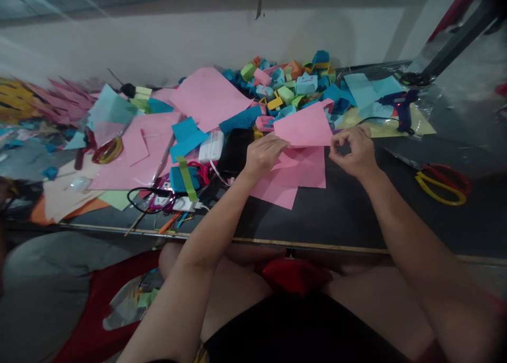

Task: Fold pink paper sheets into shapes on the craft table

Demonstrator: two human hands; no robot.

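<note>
Between my hands a sheet of pink paper (pixel 303 124) is held up above the dark table. My left hand (pixel 264 154) pinches its lower left corner. At the lower right corner, my right hand (pixel 354 147) grips the edge between thumb and forefinger, the fingers curled into a ring. Beneath it, more pink paper pieces (pixel 285 186) lie overlapping on the table. Right of my right hand rest scissors (pixel 441 186) with red and yellow handles.
Behind the paper is a heap of small folded paper pieces (pixel 285 91). A blue glue gun (pixel 404 109) lies at the back right. Left are a black phone (pixel 236 150), a power strip (pixel 162 199), large pink sheets (pixel 154 125) and a second pair of scissors (pixel 108 150).
</note>
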